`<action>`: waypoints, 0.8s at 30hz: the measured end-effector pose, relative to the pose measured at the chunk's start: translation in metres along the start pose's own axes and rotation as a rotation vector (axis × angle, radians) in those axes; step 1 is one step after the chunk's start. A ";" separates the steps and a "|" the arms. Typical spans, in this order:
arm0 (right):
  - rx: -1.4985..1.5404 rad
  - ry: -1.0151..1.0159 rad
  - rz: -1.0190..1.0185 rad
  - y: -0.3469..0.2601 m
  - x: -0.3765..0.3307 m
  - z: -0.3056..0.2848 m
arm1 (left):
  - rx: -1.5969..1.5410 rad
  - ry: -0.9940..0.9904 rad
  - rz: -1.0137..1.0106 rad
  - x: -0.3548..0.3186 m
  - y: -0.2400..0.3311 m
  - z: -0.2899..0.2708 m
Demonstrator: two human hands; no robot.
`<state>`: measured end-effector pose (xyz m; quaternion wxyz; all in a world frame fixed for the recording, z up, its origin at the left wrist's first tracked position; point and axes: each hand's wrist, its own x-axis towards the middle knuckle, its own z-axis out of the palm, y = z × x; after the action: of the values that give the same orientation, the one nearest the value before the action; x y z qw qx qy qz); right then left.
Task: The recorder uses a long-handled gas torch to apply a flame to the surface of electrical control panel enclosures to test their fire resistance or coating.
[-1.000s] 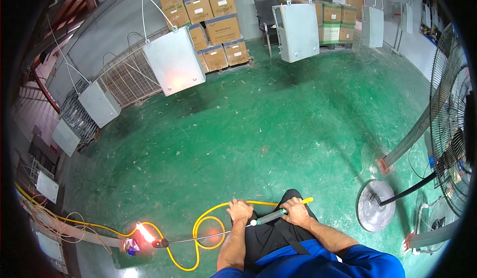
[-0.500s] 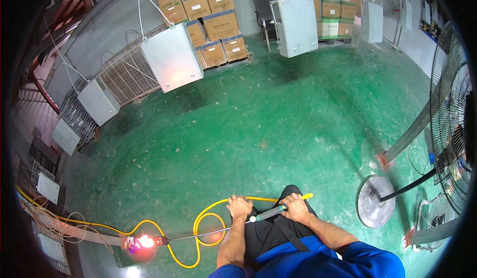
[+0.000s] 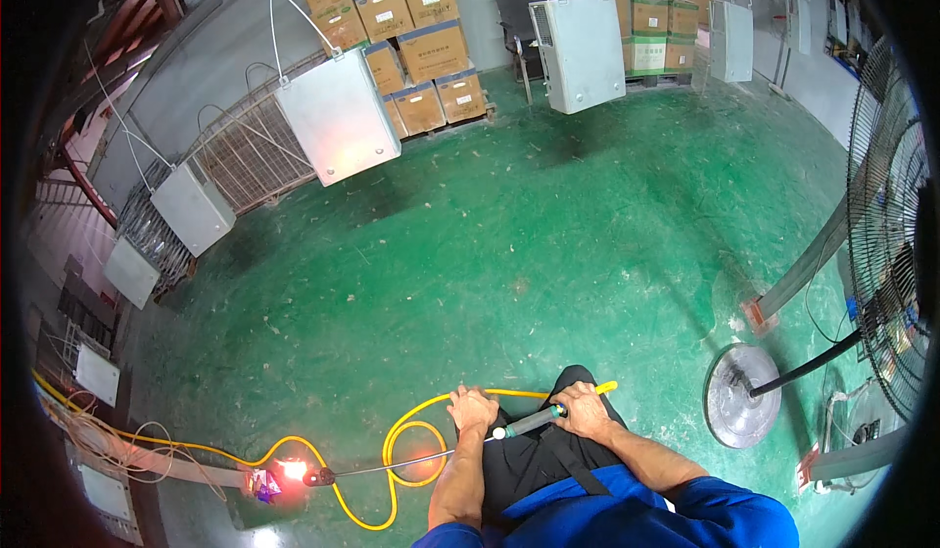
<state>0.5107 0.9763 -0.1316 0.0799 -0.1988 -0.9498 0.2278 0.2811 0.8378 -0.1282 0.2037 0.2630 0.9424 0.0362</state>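
My left hand (image 3: 473,411) rests over my left knee with its fingers spread and nothing in it. By my right knee, my right hand (image 3: 582,409) closes around the rear of a gas torch (image 3: 537,422) with a green handle. The torch lies tilted across my lap. Its thin metal tube runs left under my left forearm to a dark burner head, where a bright reddish flame (image 3: 294,470) glows. A yellow hose (image 3: 394,434) shows beyond my right hand and loops over the floor. My right fingertips are partly hidden.
Whitish metal panels (image 3: 339,117) hang from white cords along the far side. Stacked cartons (image 3: 436,50) and a dark chair (image 3: 519,24) stand behind them. A pedestal fan (image 3: 742,396) is at right. Beside the flame are a beam (image 3: 162,455) and tangled pale cord.
The burner head and flame have shifted slightly right, away from the beam's end. The hanging panels at left sit slightly further left in view. Both hands keep their places.
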 end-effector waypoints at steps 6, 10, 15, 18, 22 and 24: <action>-0.004 0.014 0.008 0.006 -0.003 0.004 | 0.019 0.016 0.020 0.005 0.003 0.004; -0.029 -0.015 -0.023 0.004 0.000 0.005 | 0.042 0.049 0.016 0.006 -0.005 0.009; -0.021 -0.013 -0.013 0.001 0.000 0.001 | 0.017 0.122 0.012 0.009 -0.008 0.017; -0.031 -0.008 -0.008 0.002 -0.004 -0.003 | 0.005 0.121 0.003 0.008 0.002 0.012; -0.006 0.006 -0.008 0.000 -0.003 -0.005 | 0.003 0.134 -0.005 0.007 0.000 0.013; -0.007 -0.008 0.001 -0.002 -0.002 -0.005 | 0.001 0.133 -0.010 0.007 -0.001 0.013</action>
<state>0.5134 0.9756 -0.1268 0.0752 -0.1988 -0.9508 0.2253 0.2802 0.8400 -0.1434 0.1406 0.2555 0.9551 0.0522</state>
